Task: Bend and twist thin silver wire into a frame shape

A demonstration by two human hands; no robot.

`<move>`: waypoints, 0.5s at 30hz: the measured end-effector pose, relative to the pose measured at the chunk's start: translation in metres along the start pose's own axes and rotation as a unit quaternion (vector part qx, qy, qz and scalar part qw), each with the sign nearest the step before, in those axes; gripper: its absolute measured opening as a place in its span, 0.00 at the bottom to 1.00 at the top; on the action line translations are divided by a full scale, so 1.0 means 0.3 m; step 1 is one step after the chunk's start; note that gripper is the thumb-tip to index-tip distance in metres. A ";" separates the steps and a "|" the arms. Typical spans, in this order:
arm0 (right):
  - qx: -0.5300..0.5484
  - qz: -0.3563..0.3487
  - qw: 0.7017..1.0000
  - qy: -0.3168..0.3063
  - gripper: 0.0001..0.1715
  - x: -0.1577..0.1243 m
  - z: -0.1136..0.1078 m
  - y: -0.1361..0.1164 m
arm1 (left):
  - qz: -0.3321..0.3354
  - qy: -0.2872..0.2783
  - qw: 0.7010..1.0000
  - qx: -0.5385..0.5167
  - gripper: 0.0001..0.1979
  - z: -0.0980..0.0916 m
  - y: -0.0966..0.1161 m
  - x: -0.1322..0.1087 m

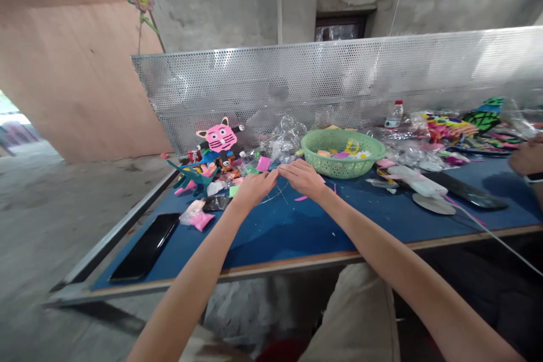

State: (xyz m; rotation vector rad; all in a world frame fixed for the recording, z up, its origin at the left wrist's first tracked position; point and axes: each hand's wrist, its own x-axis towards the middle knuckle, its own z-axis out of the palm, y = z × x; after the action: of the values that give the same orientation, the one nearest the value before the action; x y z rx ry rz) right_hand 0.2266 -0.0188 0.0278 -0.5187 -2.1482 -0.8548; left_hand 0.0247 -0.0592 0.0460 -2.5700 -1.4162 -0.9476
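Over the blue table (271, 243), my left hand (255, 188) and my right hand (302, 177) meet at the fingertips. The fingers of both are pinched together, and whatever they hold is too small or hidden to make out. Just beyond my left fingertips shows a pink square piece (263, 164). Thin pale strands lie on the table below the hands, and narrow pink strips (301, 198) rest by my right hand. Close behind my right hand stands a green basket (345, 169) with yellow, white and orange pieces in it.
A black phone (145, 247) lies at the left edge. Behind it are a pink bag (201, 220), a pink cat face (220, 138) and craft scraps. Rightward are a glue gun (418, 181) with its cord, another dark phone (466, 190), a bottle (395, 115) and another person's hand (526, 158).
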 end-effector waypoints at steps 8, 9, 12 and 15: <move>-0.003 0.000 1.000 0.001 0.19 0.000 0.001 0.011 | -0.020 -0.050 0.979 -0.199 0.12 -0.042 -0.019 0.010; -0.003 0.002 1.000 -0.001 0.19 0.001 -0.001 0.010 | -0.023 -0.079 0.968 -0.239 0.14 -0.050 -0.028 0.010; -0.010 0.006 1.000 0.007 0.19 0.006 -0.015 0.001 | -0.050 -0.149 0.922 -0.355 0.19 -0.066 -0.055 0.005; -0.016 0.006 1.000 0.024 0.19 0.008 -0.030 -0.012 | -0.103 -0.169 0.879 -0.433 0.22 -0.066 -0.074 -0.004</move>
State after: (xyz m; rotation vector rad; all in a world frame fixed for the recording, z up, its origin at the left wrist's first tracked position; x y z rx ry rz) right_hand 0.2274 -0.0275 0.0325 -0.5211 -2.0893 -0.8882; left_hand -0.0028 -0.0538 0.0561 -3.4005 -1.6379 -1.5022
